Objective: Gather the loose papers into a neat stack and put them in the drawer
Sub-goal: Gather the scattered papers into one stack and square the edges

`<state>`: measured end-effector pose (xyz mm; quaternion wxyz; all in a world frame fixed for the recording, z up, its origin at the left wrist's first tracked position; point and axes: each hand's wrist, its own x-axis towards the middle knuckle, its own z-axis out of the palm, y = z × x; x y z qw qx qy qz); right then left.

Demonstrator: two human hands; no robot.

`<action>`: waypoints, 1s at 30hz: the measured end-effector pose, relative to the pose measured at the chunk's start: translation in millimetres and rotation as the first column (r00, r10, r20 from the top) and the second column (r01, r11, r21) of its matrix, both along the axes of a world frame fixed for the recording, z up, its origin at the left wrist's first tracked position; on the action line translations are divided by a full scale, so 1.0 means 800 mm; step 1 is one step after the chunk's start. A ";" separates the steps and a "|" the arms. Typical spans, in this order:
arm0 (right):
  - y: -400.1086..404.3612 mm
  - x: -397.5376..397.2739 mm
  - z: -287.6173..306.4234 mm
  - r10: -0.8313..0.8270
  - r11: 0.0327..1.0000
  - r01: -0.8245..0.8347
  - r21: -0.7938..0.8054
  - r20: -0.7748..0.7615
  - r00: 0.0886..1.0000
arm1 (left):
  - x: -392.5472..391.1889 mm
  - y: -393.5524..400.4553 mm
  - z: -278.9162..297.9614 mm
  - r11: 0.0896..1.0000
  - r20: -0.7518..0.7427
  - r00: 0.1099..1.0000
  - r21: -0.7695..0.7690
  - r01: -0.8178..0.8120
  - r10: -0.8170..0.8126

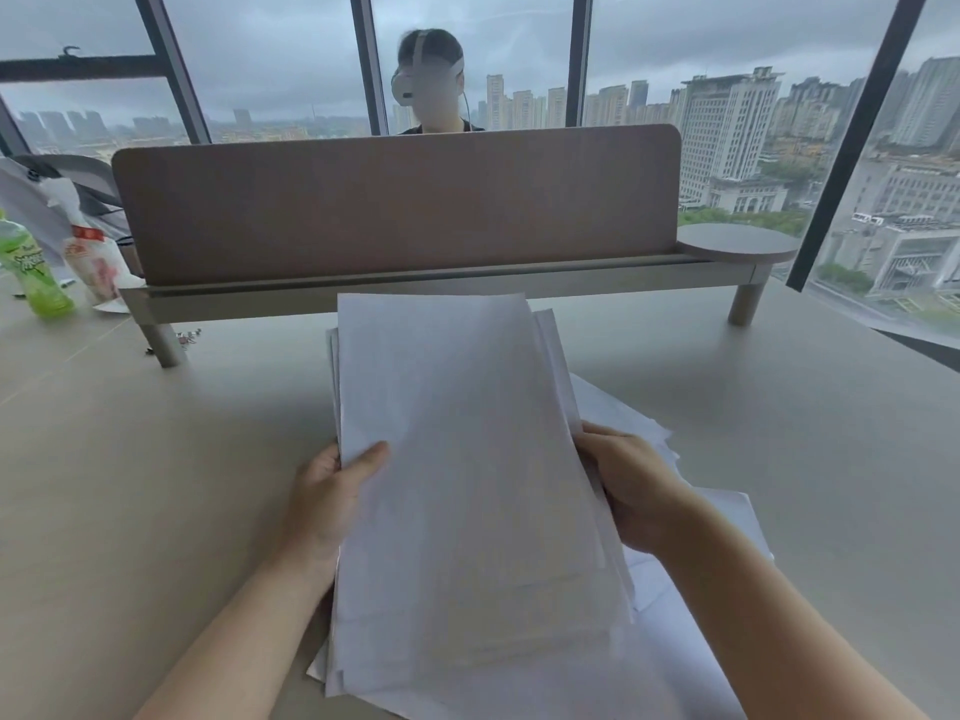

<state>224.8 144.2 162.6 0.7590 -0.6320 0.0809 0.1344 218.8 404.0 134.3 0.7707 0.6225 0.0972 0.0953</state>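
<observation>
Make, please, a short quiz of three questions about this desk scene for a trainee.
1. True or false: both hands hold the stack of papers.
2. What lies on the desk under the right hand? A) loose sheets B) a book C) a keyboard
3. Fill in: the green bottle stands at the far ____ of the desk.

Key: 1 true: the left hand grips it too. 2 A: loose sheets. 3 left.

Two bare forearms and hands (332,504), sleeveless to the frame's edge, no jewellery

One paper stack (467,459), two hands, one green bottle (31,272), one desk divider (395,205)
</observation>
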 end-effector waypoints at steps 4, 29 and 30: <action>0.007 -0.002 0.005 0.116 0.989 -0.107 0.106 -0.085 0.990 | 0.000 -0.003 -0.004 0.998 -0.018 0.999 0.031 0.048 -0.047; -0.025 0.000 -0.008 -0.211 0.814 0.295 0.500 -0.218 0.953 | -0.004 0.012 0.019 0.973 -0.310 0.922 -0.079 0.218 -0.232; -0.024 0.000 -0.008 -0.204 0.812 0.296 0.503 -0.230 0.952 | -0.005 0.009 0.019 0.974 -0.305 0.925 -0.088 0.211 -0.228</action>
